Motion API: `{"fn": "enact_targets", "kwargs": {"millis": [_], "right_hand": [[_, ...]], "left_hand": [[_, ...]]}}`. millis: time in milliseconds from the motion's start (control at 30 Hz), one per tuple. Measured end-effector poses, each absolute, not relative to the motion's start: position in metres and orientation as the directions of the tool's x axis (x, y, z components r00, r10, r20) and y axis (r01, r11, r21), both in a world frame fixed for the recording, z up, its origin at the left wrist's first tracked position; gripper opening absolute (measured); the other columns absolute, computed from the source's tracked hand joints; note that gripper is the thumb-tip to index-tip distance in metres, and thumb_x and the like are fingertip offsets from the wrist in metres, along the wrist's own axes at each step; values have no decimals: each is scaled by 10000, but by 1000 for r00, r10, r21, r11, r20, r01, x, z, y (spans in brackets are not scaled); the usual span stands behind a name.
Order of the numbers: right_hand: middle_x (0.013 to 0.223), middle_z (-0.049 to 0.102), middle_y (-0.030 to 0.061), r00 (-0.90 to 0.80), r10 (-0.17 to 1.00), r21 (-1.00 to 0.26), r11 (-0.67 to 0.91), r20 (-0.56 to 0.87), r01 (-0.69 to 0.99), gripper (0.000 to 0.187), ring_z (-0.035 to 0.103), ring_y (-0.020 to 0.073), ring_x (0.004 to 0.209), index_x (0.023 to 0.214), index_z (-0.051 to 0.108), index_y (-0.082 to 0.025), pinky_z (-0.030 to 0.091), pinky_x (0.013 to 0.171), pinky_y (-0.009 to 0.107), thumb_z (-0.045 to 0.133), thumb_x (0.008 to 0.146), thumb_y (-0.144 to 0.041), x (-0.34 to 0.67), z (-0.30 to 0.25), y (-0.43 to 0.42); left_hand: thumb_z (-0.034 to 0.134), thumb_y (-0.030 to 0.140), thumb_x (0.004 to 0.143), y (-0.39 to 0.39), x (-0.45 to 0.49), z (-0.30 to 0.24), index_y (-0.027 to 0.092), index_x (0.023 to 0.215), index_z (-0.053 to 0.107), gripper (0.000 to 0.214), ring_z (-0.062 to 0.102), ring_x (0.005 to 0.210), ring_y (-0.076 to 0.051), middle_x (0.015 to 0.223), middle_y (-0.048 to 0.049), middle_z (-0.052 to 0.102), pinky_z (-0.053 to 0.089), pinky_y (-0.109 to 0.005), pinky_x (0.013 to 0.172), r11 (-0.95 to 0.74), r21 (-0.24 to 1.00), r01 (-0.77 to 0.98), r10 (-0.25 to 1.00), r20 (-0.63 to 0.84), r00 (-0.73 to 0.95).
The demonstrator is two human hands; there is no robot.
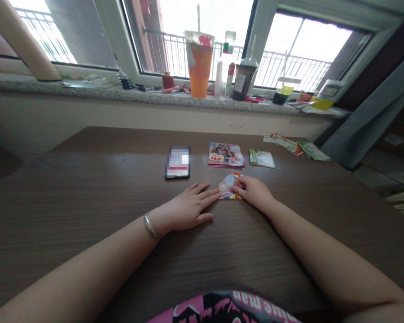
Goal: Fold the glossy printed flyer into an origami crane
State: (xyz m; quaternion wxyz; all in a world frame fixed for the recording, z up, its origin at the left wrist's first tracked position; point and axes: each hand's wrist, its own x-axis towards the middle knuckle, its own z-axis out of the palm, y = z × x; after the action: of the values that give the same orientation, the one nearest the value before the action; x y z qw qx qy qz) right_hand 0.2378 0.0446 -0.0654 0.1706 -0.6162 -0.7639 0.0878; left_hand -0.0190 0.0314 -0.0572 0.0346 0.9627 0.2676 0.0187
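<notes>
A small colourful printed paper [227, 185], perhaps folded, lies on the brown table [87, 211] between my two hands. My left hand [191, 205] rests flat with its fingers spread, the fingertips touching the paper's left edge. On the right side, my right hand [252, 192] grips the paper between thumb and curled fingers and covers part of it. Just beyond lies a stack of printed leaflets [226, 154] showing "69.9". To its right is a smaller stack of greenish-white papers [261, 159]. A phone [177, 162] with a blurred screen lies beyond my left hand.
More green and red leaflets [287, 144] lie near the table's far right corner. Along the windowsill [144, 96] stand a tall orange drink cup [199, 65], a dark cup [244, 80], clear bottles [226, 67] and small items. A grey curtain [373, 107] hangs at right.
</notes>
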Motion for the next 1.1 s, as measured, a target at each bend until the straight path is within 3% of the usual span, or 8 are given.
{"fn": "enact_targets", "kwargs": {"millis": [367, 733, 867, 967, 1100], "right_hand": [[787, 662, 41, -197, 977, -288, 213, 84, 934, 193, 569, 171, 678, 802, 632, -207, 326, 560, 251, 584, 856, -386, 252, -64, 50], [746, 644, 27, -184, 981, -245, 192, 53, 950, 243, 529, 153, 633, 789, 617, -201, 286, 539, 253, 572, 860, -429, 255, -64, 50], [855, 645, 47, -217, 964, -204, 246, 155, 948, 244, 553, 167, 729, 824, 611, -197, 341, 608, 261, 547, 877, -427, 251, -61, 43], [930, 643, 76, -327, 894, -78, 366, 306, 927, 255, 546, 208, 883, 835, 626, -193, 373, 749, 301, 498, 911, -401, 242, -55, 33], [948, 661, 72, -517, 783, 57, 533, 345, 844, 270, 516, 229, 929, 850, 650, -203, 333, 862, 364, 477, 932, -393, 228, -50, 22]], "left_hand": [[489, 382, 939, 31, -18, -53, 228, 1444, 373, 541, 352, 1369, -267, 1492, -24, 401, 305, -400, 1115, -877, 116, 467, 477, 80, 875], [536, 289, 917, 37, -20, -56, 252, 1415, 420, 513, 358, 1366, -243, 1451, -20, 462, 321, -388, 1115, -865, 252, 434, 473, 118, 873], [550, 285, 910, 36, -21, -54, 259, 1421, 410, 531, 367, 1360, -252, 1467, -21, 440, 323, -396, 1110, -869, 234, 435, 470, 121, 874], [551, 289, 909, 36, -21, -54, 256, 1430, 393, 546, 374, 1355, -258, 1472, -20, 433, 325, -402, 1106, -883, 199, 425, 453, 129, 882], [533, 302, 920, 35, -20, -58, 243, 1450, 360, 561, 357, 1362, -278, 1468, -23, 438, 309, -413, 1111, -904, 141, 402, 421, 150, 894]]}}
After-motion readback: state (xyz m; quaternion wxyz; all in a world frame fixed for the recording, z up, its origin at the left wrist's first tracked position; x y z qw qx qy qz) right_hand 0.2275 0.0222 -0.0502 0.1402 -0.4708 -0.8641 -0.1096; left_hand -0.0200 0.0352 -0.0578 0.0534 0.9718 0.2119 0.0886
